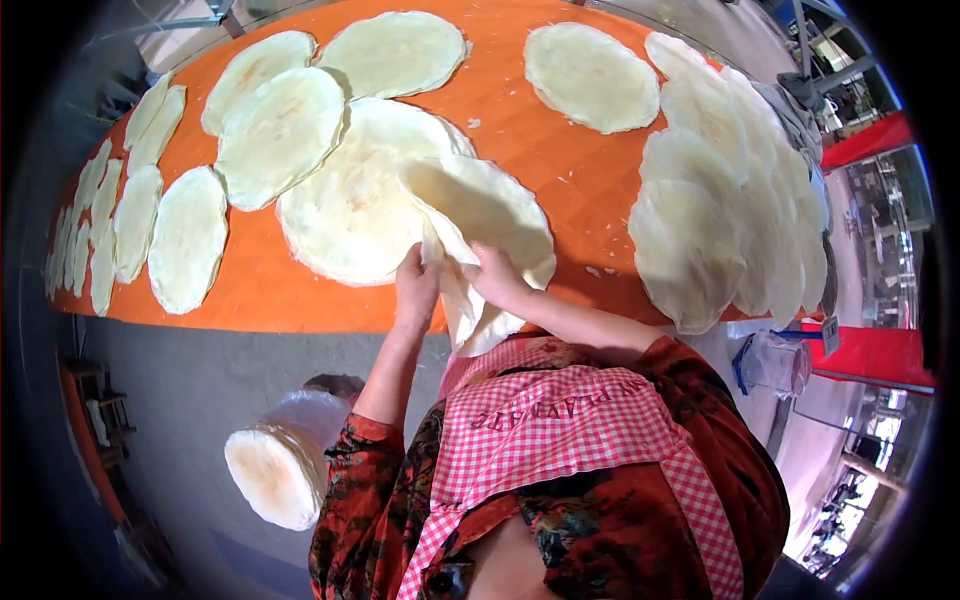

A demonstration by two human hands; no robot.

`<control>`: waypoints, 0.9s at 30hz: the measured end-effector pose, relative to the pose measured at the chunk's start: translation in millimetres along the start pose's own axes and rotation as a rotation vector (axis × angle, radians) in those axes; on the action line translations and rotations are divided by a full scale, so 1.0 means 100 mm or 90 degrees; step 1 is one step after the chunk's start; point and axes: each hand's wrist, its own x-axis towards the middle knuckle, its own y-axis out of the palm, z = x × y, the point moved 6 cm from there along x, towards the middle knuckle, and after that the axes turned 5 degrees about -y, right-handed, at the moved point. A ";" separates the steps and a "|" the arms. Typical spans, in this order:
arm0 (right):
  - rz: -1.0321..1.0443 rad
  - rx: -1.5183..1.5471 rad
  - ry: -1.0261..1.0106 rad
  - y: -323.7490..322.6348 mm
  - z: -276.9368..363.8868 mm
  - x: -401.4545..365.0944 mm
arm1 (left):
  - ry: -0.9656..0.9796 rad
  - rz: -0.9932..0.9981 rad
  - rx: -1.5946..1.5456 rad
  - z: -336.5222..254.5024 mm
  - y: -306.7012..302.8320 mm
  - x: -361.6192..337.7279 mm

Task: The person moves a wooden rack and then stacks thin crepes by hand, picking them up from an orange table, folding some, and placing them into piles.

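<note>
In the head view, a thin pale flatbread (440,215) hangs partly lifted and folded at the table's near edge. My left hand (417,285) is closed on its left part, fingers pinching the dough sheet. Just to the right, my right hand (495,276) is also closed on the flatbread's folds. Under and behind it lie a broad round flatbread (345,215) and another flatbread (510,205), overlapping each other. The fingertips are partly hidden by the folded sheet.
An orange-covered table (560,225) curves around me. Overlapping flatbreads (690,220) lie at the right, a single flatbread (592,78) at the back, and several more at the left. A stack of flatbreads (275,475) in plastic stands low at left. A clear plastic container (775,362) is at right.
</note>
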 end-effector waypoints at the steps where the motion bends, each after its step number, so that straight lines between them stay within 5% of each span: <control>1: -0.002 -0.037 -0.008 -0.04 0.07 0.05 | -0.023 -0.027 0.010 -0.01 -0.05 0.01; 3: -0.046 -0.071 -0.057 -0.38 0.35 0.19 | -0.063 -0.006 -0.102 0.05 -0.31 0.12; 5: -0.114 -0.032 0.058 -1.00 0.15 0.39 | -0.097 0.029 -0.237 0.15 -0.88 0.38; 6: -0.138 0.018 0.041 -1.42 -0.03 0.47 | -0.074 -0.105 -0.169 -0.13 -1.02 0.30; 8: -0.215 0.207 0.073 -2.21 -0.09 0.43 | -0.077 -0.170 -0.030 0.19 -1.79 0.49; 9: -0.256 0.224 0.072 -2.58 -0.13 0.36 | -0.083 -0.162 -0.265 0.38 -2.06 0.56; 12: -0.210 0.019 0.049 -3.40 -0.53 0.28 | -0.126 -0.195 -0.226 0.48 -2.60 0.44; 16: -0.191 -0.299 0.004 -3.69 -0.88 0.51 | -0.077 -0.189 -0.115 0.09 -2.29 0.18; 17: -0.167 -0.377 -0.010 -3.45 -0.21 0.59 | -0.062 -0.187 -0.120 -0.02 -2.16 0.16; 18: -0.113 -0.485 0.015 -3.41 -0.31 0.80 | -0.047 -0.186 -0.123 -0.14 -2.04 0.15; 21: -0.080 -0.326 -0.024 -3.26 0.37 1.34 | -0.014 -0.241 -0.089 -0.51 -1.83 0.11; 24: -0.123 -0.283 0.022 -3.85 0.88 1.93 | 0.089 -0.294 0.037 -1.03 -1.68 0.05; 27: -0.211 0.082 -0.017 -4.73 0.62 2.59 | 0.132 -0.369 0.152 -1.56 -1.56 -0.07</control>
